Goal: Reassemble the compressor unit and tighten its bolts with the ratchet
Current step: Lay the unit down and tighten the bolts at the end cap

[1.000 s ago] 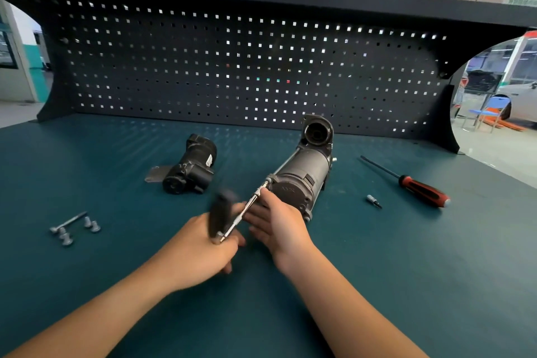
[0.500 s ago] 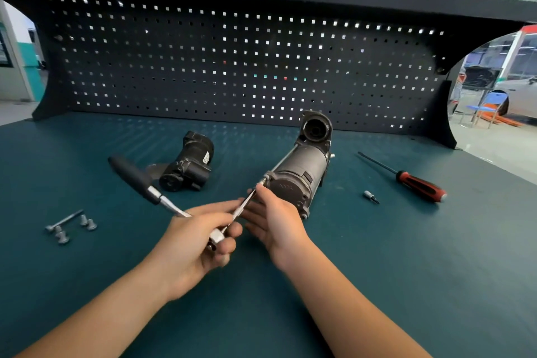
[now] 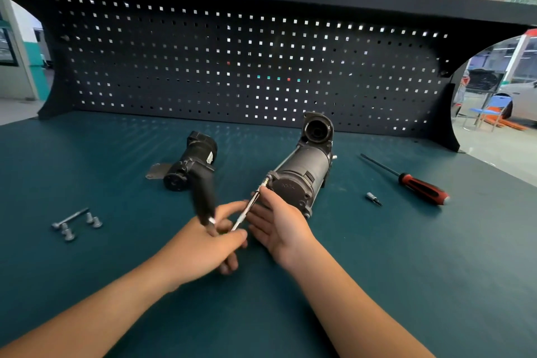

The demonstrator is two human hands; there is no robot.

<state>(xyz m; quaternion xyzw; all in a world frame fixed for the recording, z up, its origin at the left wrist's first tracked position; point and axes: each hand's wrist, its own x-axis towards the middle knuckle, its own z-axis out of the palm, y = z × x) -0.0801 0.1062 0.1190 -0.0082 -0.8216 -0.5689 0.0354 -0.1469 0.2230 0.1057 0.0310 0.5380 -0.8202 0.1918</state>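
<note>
Compressor unit (image 3: 302, 177) lies mid-bench with its far end near the pegboard (image 3: 203, 67); bare bench top (image 3: 406, 270) front right, loose bolts (image 3: 75, 224) well apart at left. Left hand (image 3: 203, 244) is curled round the head of the ratchet (image 3: 203, 197), handle blurred, and the extension bar (image 3: 242, 215) reaches the unit's near end. Right hand (image 3: 279, 221) has its fingers nearly straight, touching the bar.

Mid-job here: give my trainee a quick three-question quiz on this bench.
1. True or false: the screwdriver lies right of the compressor.
2. What does the left hand hold? A. ratchet B. screwdriver C. nothing
3. Fill in: the loose bolts lie ___ of the left hand.
Key: 1 true; 2 A; 3 left.
</note>
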